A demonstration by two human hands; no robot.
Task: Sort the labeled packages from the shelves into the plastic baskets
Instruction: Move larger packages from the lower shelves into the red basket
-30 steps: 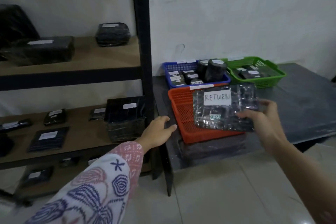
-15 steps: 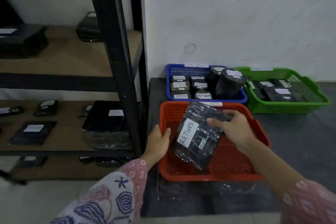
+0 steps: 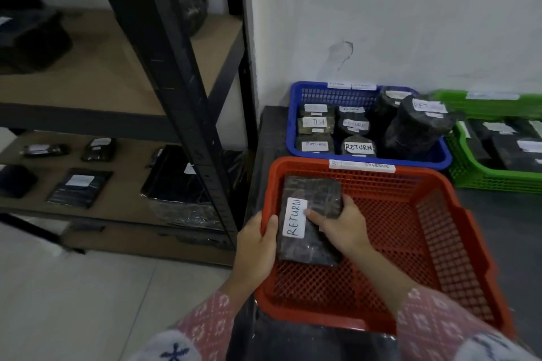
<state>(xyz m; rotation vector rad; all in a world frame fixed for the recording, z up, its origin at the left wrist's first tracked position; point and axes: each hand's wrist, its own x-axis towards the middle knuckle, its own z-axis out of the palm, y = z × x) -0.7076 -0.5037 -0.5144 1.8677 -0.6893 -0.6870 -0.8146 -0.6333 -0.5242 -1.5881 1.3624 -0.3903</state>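
You were in a small stockroom or parcel-sorting corner, not a home space. Evidence: a black metal rack (image 3: 164,73) with plain board shelves (image 3: 96,79) stood against a bare white wall (image 3: 410,9), loaded with black-wrapped packages (image 3: 79,187), each carrying a white paper label. Beside it sat a low dark table (image 3: 504,214) with three mesh plastic baskets: red (image 3: 457,231), blue (image 3: 322,94), green (image 3: 481,179), each tagged on the rim with a paper strip. Packages in the blue one were hand-marked "RETURN" (image 3: 358,147). The floor was pale tile (image 3: 88,302). The labelled stock and colour-coded bins pointed to returns handling.
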